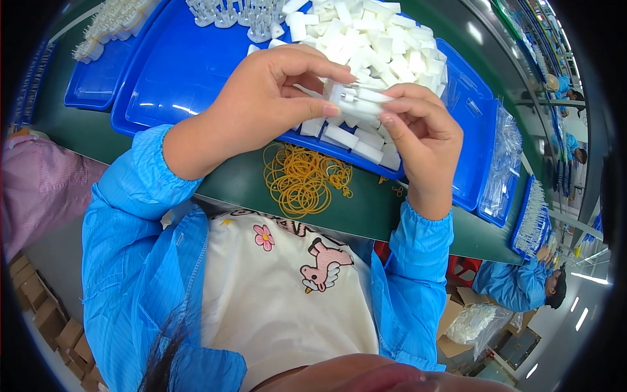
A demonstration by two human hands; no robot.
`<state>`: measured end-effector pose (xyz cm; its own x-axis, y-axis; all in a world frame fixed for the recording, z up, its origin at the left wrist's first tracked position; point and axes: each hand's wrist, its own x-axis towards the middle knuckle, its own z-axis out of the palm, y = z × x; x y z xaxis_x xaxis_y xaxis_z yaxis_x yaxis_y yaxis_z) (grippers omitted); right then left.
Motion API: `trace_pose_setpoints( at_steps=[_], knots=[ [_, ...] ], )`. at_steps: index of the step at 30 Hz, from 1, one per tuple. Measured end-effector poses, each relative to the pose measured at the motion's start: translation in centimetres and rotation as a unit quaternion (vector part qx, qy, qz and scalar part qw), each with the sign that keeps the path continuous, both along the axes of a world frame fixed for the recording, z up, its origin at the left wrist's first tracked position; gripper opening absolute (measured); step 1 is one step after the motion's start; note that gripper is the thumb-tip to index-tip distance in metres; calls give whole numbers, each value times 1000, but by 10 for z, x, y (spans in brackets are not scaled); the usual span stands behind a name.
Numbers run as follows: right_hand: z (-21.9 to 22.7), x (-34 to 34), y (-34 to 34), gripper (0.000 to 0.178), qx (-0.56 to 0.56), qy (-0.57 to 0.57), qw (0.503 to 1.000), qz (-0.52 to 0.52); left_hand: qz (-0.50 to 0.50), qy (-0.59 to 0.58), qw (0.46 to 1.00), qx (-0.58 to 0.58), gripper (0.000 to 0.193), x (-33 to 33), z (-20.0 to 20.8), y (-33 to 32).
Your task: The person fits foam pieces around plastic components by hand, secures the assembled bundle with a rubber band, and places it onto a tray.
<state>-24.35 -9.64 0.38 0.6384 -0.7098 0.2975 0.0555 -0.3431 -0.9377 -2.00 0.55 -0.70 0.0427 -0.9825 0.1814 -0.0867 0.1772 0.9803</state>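
Observation:
Above the near rim of a blue tray (163,91), both hands hold a white part (358,104) between them. It looks like a few white pieces set together with a small slot or rod in the middle; its exact kind I cannot make out. My left hand (264,91) pinches its left end between thumb and fingers. With thumb and bent fingertips, my right hand (426,127) grips the right end. Just beyond and beneath lies a heap of white foam-like blocks (385,49). Orange-yellow rubber bands (297,183) lie loose on the green table (228,173) below my hands.
Bundles of pale pronged pieces (258,19) stand at the tray's far side, with more (108,29) at far left. Clear plastic tubes or bags (499,163) fill a tray at right. A co-worker in blue (513,284) sits at right; a pink sleeve (46,186) shows at left.

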Motion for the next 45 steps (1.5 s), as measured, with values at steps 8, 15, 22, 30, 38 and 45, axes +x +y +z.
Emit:
trace_pose_setpoints(
  at_steps=[8, 15, 22, 30, 38, 45],
  knots=[
    [-1, 14, 13, 22, -182, 4, 982, -44, 2, -4, 1000, -21, 38, -3, -5, 0],
    [-2, 4, -23, 27, -378, 206, 902, 33, 97, 134, 986, 8, 35, 6, -1, -5],
    [-4, 24, -7, 27, -419, 248, 873, 34, 89, 234, 966, 65, 32, 14, -2, -7],
    [3, 12, 4, 30, -392, 197, 899, -8, 62, 264, 962, 13, 22, 1, -10, -10],
    [-21, -7, -17, 20, -147, 69, 984, -74, 44, 245, 968, 39, 26, 1, -1, -6],
    [-21, -3, -15, 16, -75, 32, 992, -96, 45, 255, 965, 34, 26, 1, -2, -8]
  ],
)
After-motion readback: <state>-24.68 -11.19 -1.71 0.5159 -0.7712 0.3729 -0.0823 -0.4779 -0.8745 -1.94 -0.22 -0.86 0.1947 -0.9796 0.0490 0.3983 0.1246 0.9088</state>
